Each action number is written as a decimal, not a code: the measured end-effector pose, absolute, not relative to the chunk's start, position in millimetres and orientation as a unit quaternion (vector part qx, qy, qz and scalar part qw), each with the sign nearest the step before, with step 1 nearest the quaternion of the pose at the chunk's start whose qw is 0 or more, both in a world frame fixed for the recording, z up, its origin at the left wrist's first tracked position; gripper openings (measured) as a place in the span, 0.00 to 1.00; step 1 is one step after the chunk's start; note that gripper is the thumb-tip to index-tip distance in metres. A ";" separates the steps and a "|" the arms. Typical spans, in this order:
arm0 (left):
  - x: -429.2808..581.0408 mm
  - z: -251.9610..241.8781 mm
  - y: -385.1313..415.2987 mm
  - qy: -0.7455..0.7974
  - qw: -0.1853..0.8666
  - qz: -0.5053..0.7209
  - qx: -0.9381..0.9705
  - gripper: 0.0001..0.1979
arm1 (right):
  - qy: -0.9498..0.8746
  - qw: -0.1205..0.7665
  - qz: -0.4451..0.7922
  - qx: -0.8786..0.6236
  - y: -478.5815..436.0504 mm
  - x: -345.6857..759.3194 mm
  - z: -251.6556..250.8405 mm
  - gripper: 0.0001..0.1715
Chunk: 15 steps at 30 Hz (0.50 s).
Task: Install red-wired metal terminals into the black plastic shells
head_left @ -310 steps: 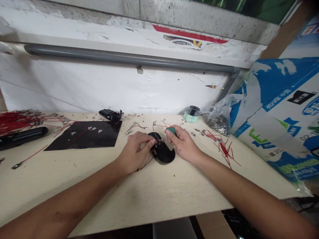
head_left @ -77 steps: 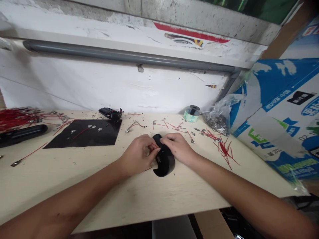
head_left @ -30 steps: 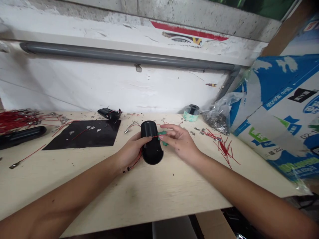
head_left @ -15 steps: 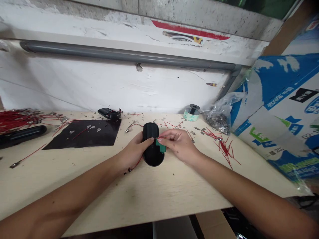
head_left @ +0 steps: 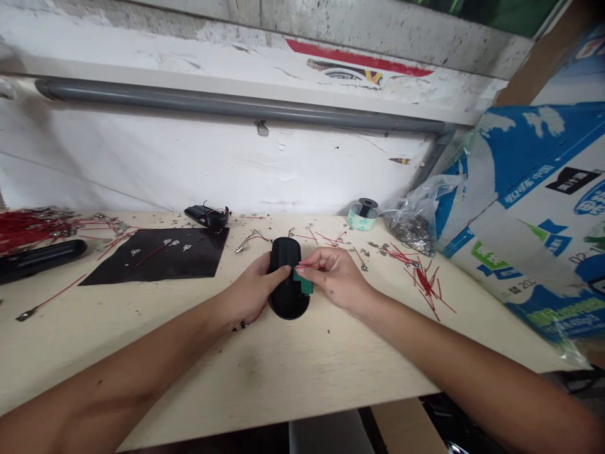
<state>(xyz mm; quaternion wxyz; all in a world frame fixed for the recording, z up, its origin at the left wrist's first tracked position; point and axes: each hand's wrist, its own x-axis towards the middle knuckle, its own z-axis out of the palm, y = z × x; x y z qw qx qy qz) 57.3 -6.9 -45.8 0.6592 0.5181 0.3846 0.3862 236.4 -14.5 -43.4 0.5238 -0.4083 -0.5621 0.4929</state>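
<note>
One left hand (head_left: 246, 290) clasping a black oval plastic casing (head_left: 286, 308), one right hand (head_left: 334, 277) pinching a thin red wire (head_left: 308, 266) (green plastic piece (head_left: 303, 284) just below).

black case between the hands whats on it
A green part sits at the edge of the black case under the right hand; the left hand hides its left side.

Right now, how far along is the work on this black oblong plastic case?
Done, it seems: the red wires with metal terminals bundled at far left. In hand: the left hand grips the case, the right hand pinches a red wire by a green part. Still lying out: loose red wires and a clear bag of small metal parts.
</note>
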 end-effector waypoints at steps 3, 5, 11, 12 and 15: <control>58.7 -40.5 -8.0 0.382 0.688 0.380 0.486 0.19 | -0.544 0.528 0.520 -0.394 -12.6 235.7 -46.6 0.17; 60.6 -34.2 -8.4 0.376 0.704 0.395 0.455 0.19 | -0.520 0.533 0.546 -0.385 -10.1 238.5 -47.2 0.18; 57.0 -19.6 -4.4 0.307 0.768 0.466 0.313 0.12 | -0.451 0.513 0.603 -0.412 -10.6 254.5 -33.0 0.20; 55.4 -18.9 -3.8 0.286 0.773 0.475 0.307 0.12 | -0.440 0.487 0.630 -0.415 -12.9 254.7 -29.6 0.20; 52.7 -19.8 -4.2 0.233 0.787 0.466 0.332 0.14 | -0.423 0.394 0.692 -0.433 -20.9 250.1 -22.3 0.20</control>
